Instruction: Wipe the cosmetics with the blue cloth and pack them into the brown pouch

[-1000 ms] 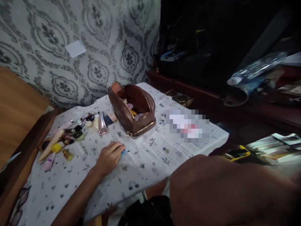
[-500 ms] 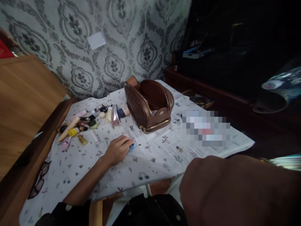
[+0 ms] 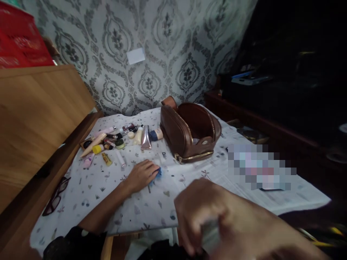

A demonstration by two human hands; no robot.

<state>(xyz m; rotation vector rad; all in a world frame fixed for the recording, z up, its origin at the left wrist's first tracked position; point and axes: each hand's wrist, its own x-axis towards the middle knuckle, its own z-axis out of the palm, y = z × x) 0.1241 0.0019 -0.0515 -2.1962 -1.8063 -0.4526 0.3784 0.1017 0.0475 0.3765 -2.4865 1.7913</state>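
Observation:
My left hand (image 3: pixel 143 174) rests on the tablecloth, its fingers bent together over a small blue crumpled thing (image 3: pixel 159 174) that is mostly covered. Closer to the camera, my right hand (image 3: pixel 200 206) hangs in the air above the table's front edge. Its fingers curl downward and are blurred, so whether they hold anything cannot be made out. Beyond both hands stands a brown toiletry bag (image 3: pixel 176 135), unzipped wide at the top. Left of it lie a silvery tube (image 3: pixel 146 139), a cream-coloured tube (image 3: pixel 138 136), a bottle with a dark blue part (image 3: pixel 156 134) and a white tube (image 3: pixel 121 159).
Several cosmetics, among them a yellow-capped tube (image 3: pixel 98 148) and a gold tube (image 3: pixel 106 159), lie heaped at the left. Dark-framed glasses (image 3: pixel 56 196) rest by the table's left edge. A pixelated flat item (image 3: pixel 257 168) lies at right. A wooden panel (image 3: pixel 40 119) borders the left side.
The view has swung left and up. My right hand has come in from the lower right toward the middle, and its curled fingers now show. My left hand stays on the blue thing.

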